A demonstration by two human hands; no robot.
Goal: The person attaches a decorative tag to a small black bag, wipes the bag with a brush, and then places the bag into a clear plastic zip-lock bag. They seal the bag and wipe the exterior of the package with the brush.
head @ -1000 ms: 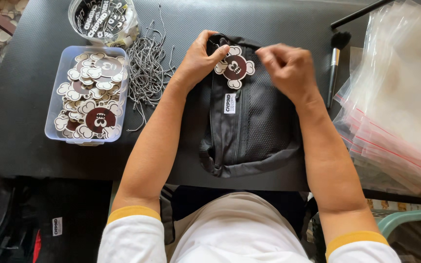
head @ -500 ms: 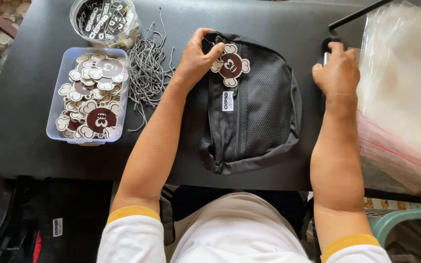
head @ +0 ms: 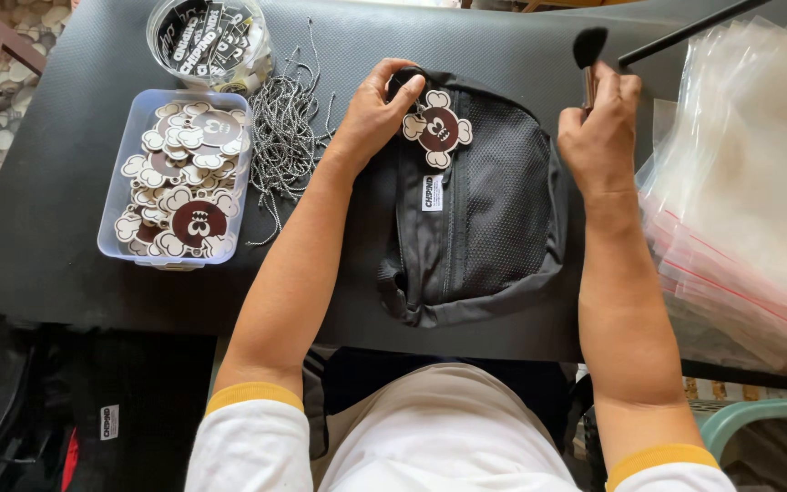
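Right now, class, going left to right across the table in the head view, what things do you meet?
Clear box of cartoon tags → pile of speckled cords → black mesh bag → brush in the right hand → stack of clear plastic bags.

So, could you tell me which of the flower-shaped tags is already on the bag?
The brown-centred tag by the left hand; the others lie in the clear tub.

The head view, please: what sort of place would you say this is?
Probably a small bag finishing and packing bench: a black pouch on a dark table, a tub of tags, and stacked clear bags.
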